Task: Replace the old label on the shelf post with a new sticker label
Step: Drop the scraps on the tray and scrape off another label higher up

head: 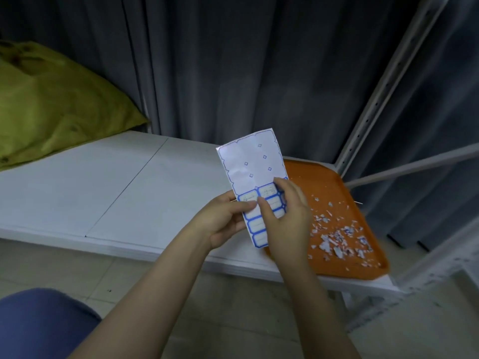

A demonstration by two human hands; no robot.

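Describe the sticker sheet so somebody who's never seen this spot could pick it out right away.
Find the long white shelf and the orange tray at its right end. At the tray's left edge, the left hand and right hand hold the sticker sheet upright. Unlike the torn paper scraps in the tray, it is one whole sheet, bare white on top with blue-bordered labels below.

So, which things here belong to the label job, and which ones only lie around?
Part of the job: sticker sheet, gripped by the left hand, pinched by the right hand; shelf post; orange tray holding paper scraps, probably from the old label.
Just lying about: yellow-green bag; grey curtain.
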